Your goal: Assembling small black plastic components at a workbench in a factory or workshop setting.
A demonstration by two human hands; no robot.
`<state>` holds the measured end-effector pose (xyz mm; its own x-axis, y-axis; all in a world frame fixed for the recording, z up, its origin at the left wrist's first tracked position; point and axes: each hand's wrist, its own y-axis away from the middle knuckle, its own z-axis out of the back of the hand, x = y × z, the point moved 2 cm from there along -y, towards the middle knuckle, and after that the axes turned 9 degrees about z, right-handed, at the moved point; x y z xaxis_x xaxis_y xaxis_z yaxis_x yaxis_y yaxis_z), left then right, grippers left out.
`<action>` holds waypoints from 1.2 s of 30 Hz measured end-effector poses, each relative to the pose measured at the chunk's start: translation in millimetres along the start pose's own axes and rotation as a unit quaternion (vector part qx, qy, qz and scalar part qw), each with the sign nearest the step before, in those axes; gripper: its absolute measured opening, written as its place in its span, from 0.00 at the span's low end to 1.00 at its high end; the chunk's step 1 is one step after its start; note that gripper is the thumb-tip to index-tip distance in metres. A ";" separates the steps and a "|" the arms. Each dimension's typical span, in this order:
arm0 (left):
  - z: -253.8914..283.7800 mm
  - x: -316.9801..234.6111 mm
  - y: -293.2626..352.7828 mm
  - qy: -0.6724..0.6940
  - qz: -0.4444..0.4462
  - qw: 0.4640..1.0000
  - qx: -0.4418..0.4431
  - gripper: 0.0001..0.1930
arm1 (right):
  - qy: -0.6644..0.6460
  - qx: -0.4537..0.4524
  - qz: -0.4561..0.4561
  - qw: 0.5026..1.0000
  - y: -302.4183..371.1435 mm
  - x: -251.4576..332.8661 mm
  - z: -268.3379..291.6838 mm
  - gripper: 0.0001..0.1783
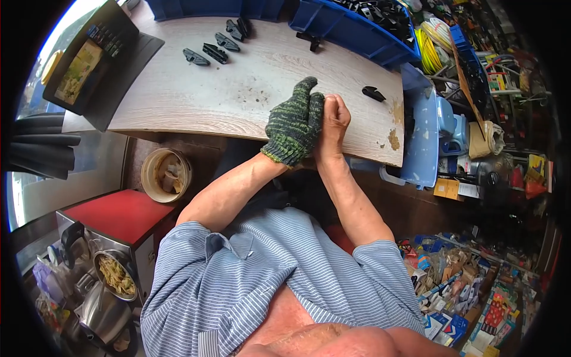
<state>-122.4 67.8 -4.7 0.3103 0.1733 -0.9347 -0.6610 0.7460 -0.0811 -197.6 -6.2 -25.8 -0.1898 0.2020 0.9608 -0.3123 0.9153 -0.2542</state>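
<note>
My left hand (pixel 292 122), in a green and black knitted glove, is pressed against my bare right hand (pixel 333 125) at the table's near edge. The gloved thumb points up and away, and the other gloved fingers lie together along the right hand. The right hand's fingers are closed, with the thumb pressed in. Whatever may be between the palms is hidden. Small black clip-like parts, several of them, lie at the back left, among them one nearest part (pixel 195 57). Another black part (pixel 309 40) rests beside the blue bin, and a single black part (pixel 373 93) lies to the right.
The pale wooden table (pixel 202 101) has worn patches at its right corner. A blue bin (pixel 357 35) full of black pieces stands at the back. On the left is a tablet in a dark case (pixel 80 74). A bucket (pixel 166 175) sits below; a light-blue tub (pixel 421 137) stands right.
</note>
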 end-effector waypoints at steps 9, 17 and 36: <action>21.2 27.2 1.0 0.071 -0.128 0.989 0.018 0.16 | 0.004 -0.005 -0.112 0.994 -5.1 5.2 -2.8 0.15; 179.2 74.2 -79.3 -0.454 -0.216 0.853 -0.144 0.16 | 0.058 -0.112 -0.208 0.970 -78.9 3.5 61.4 0.18; 118.3 56.9 -62.4 -0.180 -0.232 0.951 -0.095 0.14 | 0.104 -0.304 -0.116 0.940 -132.5 17.8 125.9 0.20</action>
<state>17.3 107.2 -11.9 0.7900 0.0887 -0.6067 -0.4967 0.6728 -0.5483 -276.8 -167.8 11.1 0.0229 -0.0219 0.9995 0.2796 0.9600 0.0146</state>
